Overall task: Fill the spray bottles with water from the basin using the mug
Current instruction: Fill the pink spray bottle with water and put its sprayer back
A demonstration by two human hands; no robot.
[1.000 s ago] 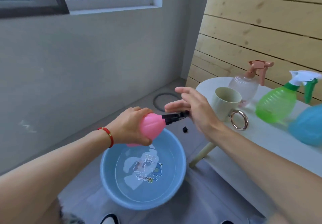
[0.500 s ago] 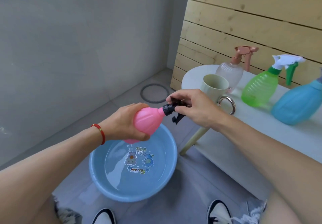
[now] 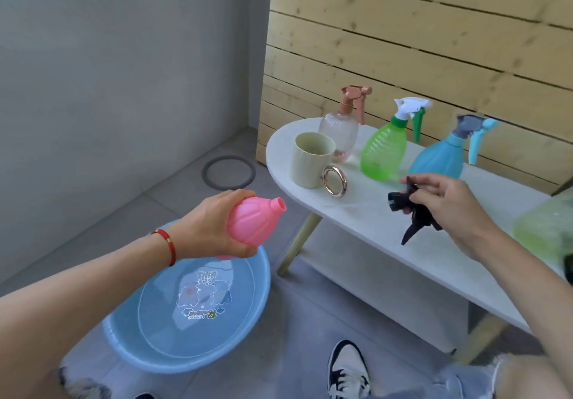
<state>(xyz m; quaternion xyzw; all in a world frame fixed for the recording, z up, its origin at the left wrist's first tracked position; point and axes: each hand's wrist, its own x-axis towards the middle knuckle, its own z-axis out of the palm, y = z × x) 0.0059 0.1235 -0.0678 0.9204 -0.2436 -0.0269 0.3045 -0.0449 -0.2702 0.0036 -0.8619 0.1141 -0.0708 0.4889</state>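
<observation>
Gripping a pink spray bottle (image 3: 252,223) tilted over the blue basin (image 3: 148,346), the person's left hand (image 3: 214,228) was wrapped around its ribbed plastic belly, neck open and pointing toward the right hand (image 3: 449,204). That hand, well apart from the left, pinched the black trigger head (image 3: 414,212) above the white table (image 3: 366,218). The matte cream mug (image 3: 310,159) with its shiny ring handle stood between the hands, beyond them, untouched. Behind the right hand stood clear (image 3: 339,131), green (image 3: 384,152) and blue (image 3: 438,159) bottles (all still capped). Likely trouble from here: the narrow neck offered a small target, so water poured from the wide mug could spill down the smooth plastic and loosen the grip; the loose head, set near the table's curved edge, could roll off.
</observation>
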